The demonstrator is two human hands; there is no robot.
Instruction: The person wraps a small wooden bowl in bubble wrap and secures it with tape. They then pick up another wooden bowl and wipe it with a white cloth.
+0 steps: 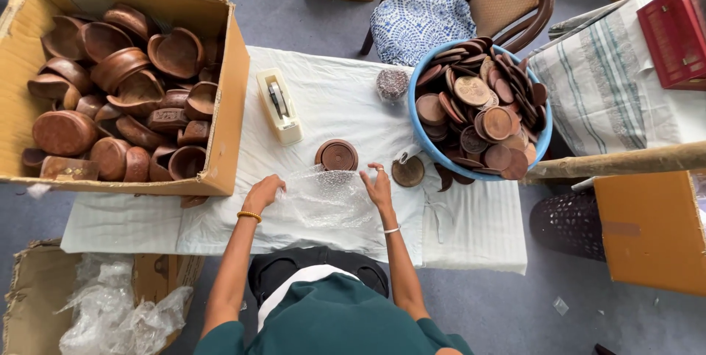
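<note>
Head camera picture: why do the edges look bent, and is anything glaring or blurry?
Head view: wide lens bows the cardboard box and wooden pole near the edges; soft, even light, faint shadows; the bubble wrap under the left hand and right hand glints slightly; focus stays sharp throughout.

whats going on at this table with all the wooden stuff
A person seated at a cloth-covered table has both hands flat on a sheet of bubble wrap, the left hand at its left edge and the right hand at its right edge. A round wooden container sits just beyond the sheet, unwrapped. A cardboard box of wooden bowls stands to the left, a blue basin of wooden lids to the right, and a tape dispenser lies between them.
</note>
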